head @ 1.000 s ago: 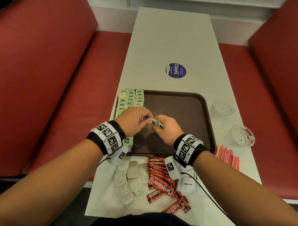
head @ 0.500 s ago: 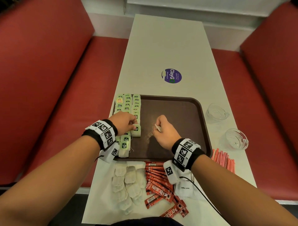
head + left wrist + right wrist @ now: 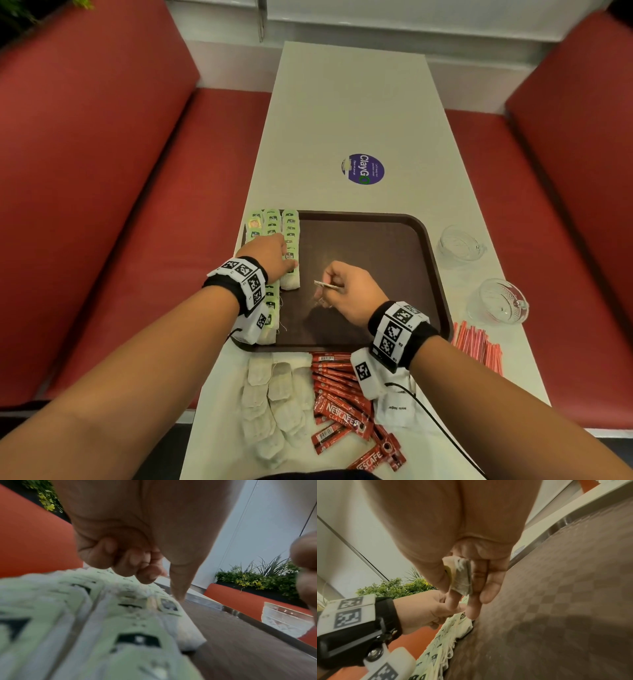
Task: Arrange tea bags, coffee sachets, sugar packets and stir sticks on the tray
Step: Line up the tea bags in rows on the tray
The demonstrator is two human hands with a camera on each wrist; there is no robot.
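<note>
1. Left hand (image 3: 270, 255) has split from the right since a sec ago. It's now on the tea-bag rows (image 3: 290, 236) at the tray's (image 3: 424, 233) left edge, index finger straight and pressing the nearest bag of the third row, other fingers curled under, holding nothing.
2. Right hand (image 3: 346, 291) hangs over tray centre, thumb and fingers pinching a small bundle of tea bags (image 3: 460, 577); can't count them.
3. Meaning: one more bag has gone down since then, third row growing, more in hand.
4. Count on tray: 3 rows of green-tagged bags; too overlapped for a per-row no.
5. Worktop, near side of tray: pile of loose tea bags (image 3: 274, 404), approx a dozen Nescafé sachets (image 3: 342, 404), white sugar packets (image 3: 397, 407) partly hidden by wrist.
6. Right of tray: bunch of red stir sticks (image 3: 479, 346), uncountable, and 2 glass bowls (image 3: 500, 301).
7. Coffee, sugar, sticks not yet on tray.
</note>
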